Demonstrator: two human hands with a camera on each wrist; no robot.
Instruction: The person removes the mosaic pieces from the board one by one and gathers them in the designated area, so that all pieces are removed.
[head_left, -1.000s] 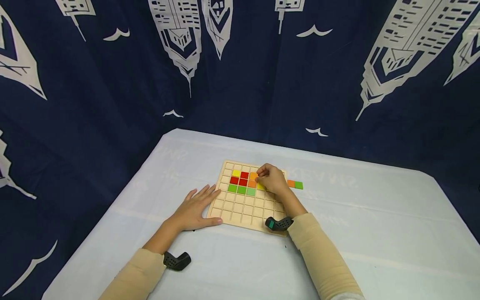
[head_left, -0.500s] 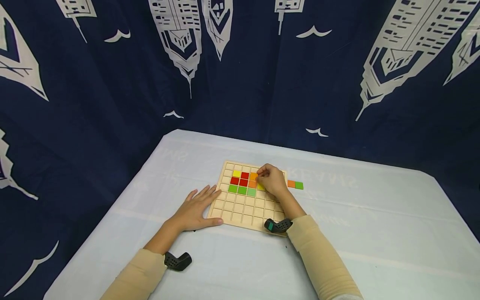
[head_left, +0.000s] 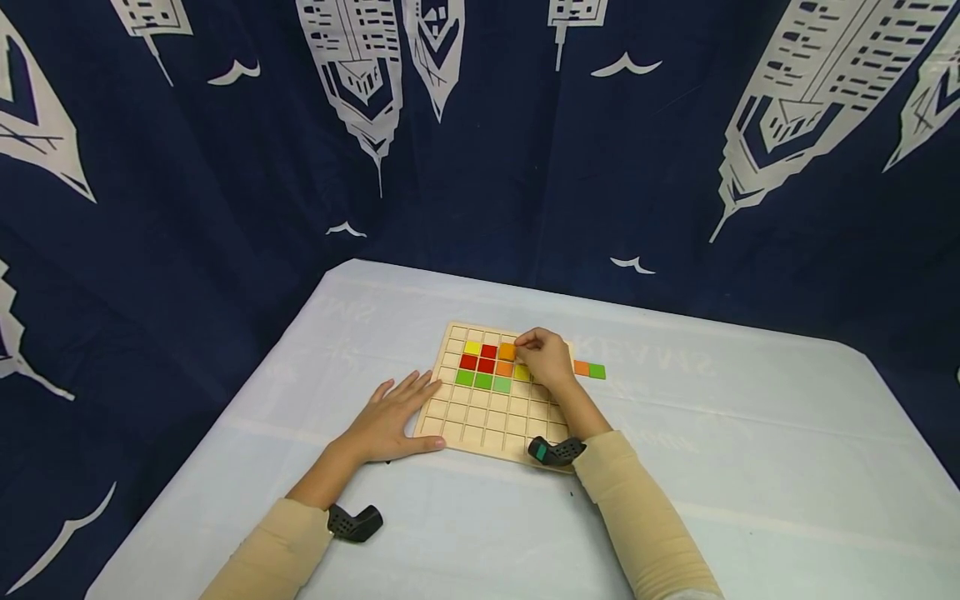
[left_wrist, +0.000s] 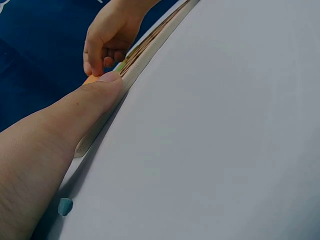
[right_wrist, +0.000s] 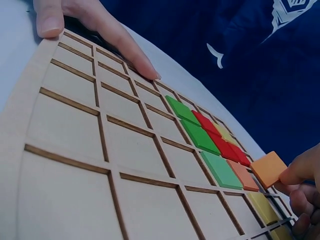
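Note:
A wooden grid board (head_left: 487,421) lies on the white table, with square coloured tiles set in its upper cells. My right hand (head_left: 546,360) is over the upper right part and pinches an orange tile (right_wrist: 269,168) by its edge. In the right wrist view that tile is tilted and raised above its neighbours. Beside it are an orange-red tile (right_wrist: 243,175), a light green tile (right_wrist: 215,169) and a yellow tile (right_wrist: 263,208). Two red tiles (head_left: 486,366) and two green tiles (head_left: 465,377) show further left. My left hand (head_left: 388,421) rests spread on the board's left edge, thumb at the near corner.
An orange tile (head_left: 581,367) and a green tile (head_left: 597,371) lie on the table just right of the board. A dark blue printed curtain (head_left: 510,183) hangs behind the white table (head_left: 750,467). The right forearm covers the board's right side.
The orange tile at my right fingertips now shows more fully and looks lifted. My right fingers have shifted slightly. The left hand and the board have stayed in place.

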